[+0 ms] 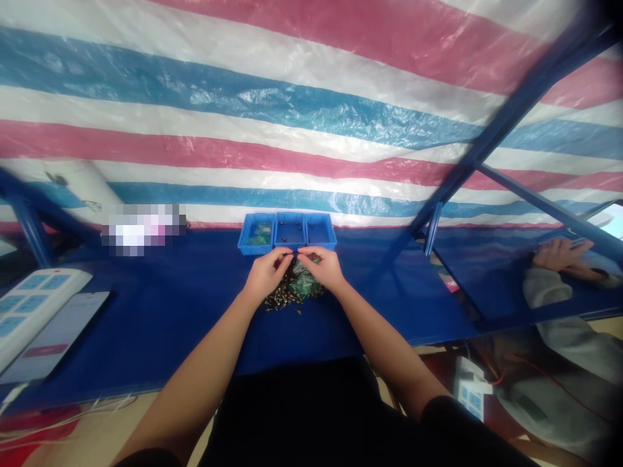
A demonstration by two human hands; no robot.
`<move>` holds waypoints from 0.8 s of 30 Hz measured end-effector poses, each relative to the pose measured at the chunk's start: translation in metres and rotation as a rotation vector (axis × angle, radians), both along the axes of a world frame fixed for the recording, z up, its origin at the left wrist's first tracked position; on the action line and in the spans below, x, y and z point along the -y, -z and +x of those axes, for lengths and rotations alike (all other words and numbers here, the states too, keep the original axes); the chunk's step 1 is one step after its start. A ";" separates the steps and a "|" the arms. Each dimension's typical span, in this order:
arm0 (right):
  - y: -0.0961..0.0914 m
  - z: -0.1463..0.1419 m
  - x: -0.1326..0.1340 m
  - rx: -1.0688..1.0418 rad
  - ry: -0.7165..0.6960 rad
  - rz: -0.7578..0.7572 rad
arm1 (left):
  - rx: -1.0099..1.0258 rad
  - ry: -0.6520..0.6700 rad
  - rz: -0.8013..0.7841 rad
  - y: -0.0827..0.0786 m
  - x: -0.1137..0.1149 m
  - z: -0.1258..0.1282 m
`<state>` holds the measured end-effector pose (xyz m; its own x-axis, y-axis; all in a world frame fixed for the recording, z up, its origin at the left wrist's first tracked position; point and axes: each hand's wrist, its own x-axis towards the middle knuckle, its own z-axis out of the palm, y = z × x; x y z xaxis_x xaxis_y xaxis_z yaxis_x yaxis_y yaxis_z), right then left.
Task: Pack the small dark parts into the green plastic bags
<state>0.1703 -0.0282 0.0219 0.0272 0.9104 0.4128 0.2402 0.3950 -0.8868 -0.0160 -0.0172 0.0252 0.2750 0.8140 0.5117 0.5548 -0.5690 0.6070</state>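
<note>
My left hand [267, 274] and my right hand [326, 266] meet fingertip to fingertip just in front of the blue bins. Both are closed in a pinch around something small and dark that I cannot make out. Under them lies a pile of small brass-and-dark pieces [282, 298], which look like screws, mixed with clear green pieces [300, 284]. The left blue bin [242, 241] holds similar green pieces. A few tiny dark pieces lie in the middle bin [291, 244] and the right bin [332, 241].
On the blue table [185, 324], a white power strip [48, 292] and a phone [63, 337] lie at the left. A blurred-out object [141, 230] stands behind them. Blue metal bars [450, 181] rise at the right, beyond which a co-worker's hands [562, 256] show. Striped sheeting [292, 110] hangs behind.
</note>
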 end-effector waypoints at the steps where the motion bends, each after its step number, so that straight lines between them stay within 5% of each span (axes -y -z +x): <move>1: 0.000 0.000 0.000 -0.002 -0.002 -0.003 | -0.002 -0.003 0.001 0.000 0.000 0.000; 24: 0.001 0.000 0.000 0.026 0.003 -0.005 | -0.011 0.006 -0.035 -0.001 0.000 -0.001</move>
